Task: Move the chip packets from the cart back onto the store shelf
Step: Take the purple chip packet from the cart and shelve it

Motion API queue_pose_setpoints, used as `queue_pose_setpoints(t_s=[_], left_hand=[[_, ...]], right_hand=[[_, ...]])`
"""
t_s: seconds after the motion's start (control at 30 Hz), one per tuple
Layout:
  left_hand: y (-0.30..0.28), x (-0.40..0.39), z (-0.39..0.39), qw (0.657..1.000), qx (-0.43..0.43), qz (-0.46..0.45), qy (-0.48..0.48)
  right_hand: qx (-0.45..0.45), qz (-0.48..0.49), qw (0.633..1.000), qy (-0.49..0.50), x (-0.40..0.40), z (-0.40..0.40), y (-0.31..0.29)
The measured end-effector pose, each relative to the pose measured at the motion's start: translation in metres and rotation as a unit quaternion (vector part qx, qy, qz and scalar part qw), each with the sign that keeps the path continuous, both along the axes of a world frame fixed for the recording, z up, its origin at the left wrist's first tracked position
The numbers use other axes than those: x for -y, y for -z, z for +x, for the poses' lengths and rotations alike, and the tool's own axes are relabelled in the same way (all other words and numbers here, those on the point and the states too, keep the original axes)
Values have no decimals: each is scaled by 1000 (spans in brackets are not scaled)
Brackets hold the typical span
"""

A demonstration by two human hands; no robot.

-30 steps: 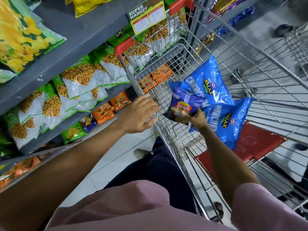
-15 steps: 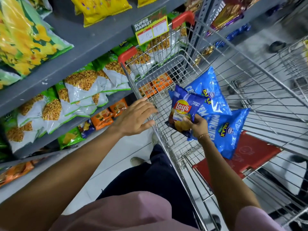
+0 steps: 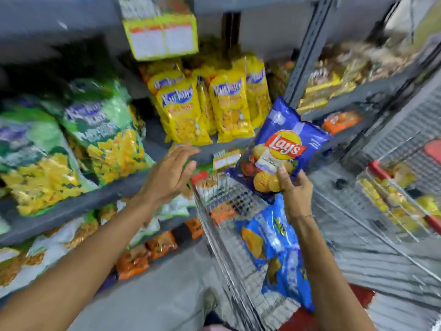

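Note:
My right hand grips the bottom edge of a dark blue Lay's chip packet, held upright above the wire cart and close to the grey shelf. Bright blue chip packets lie inside the cart below it. My left hand hovers open, fingers spread, in front of the shelf edge beside the cart's red-capped corner, holding nothing.
Yellow Kurkure bags stand on the shelf right behind the Lay's packet. Green bags fill the shelf to the left. Orange packets sit on lower shelves. A second cart with yellow goods stands at the right.
My right hand lifted the Lay's packet up out of the cart toward the shelf. My left hand came off the cart rim and rose. The camera tilted up to the shelves.

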State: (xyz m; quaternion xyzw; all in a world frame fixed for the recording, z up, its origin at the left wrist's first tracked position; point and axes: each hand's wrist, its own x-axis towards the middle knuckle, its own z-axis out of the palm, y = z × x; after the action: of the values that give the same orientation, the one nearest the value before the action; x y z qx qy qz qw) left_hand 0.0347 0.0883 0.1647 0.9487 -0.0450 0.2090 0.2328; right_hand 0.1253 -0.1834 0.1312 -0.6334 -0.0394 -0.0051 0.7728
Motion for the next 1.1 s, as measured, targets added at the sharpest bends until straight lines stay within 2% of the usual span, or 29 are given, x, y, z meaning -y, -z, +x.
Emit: queue_pose_setpoints(t_s=[0.27,0.43,0.73,0.87,1.1], left_hand=[[-142,-62,-32,973,205,76,-76],[-201,-113,-83,938,283,125,-159],[-216,-232,-203,883,256,173,-354],[-207,-264,-239,850,248,180,-428],[-194,-289,-256,843,224,216,-439]], right_hand=[[155,80,979,-107,-95,-9,-167],[192,141,947,-215,-171,-24,-244],[221,171,902,-330,-332,-78,-313],[228,144,897,-351,-396,-99,-330],[176,99,907,-370,-465,-117,-330]])
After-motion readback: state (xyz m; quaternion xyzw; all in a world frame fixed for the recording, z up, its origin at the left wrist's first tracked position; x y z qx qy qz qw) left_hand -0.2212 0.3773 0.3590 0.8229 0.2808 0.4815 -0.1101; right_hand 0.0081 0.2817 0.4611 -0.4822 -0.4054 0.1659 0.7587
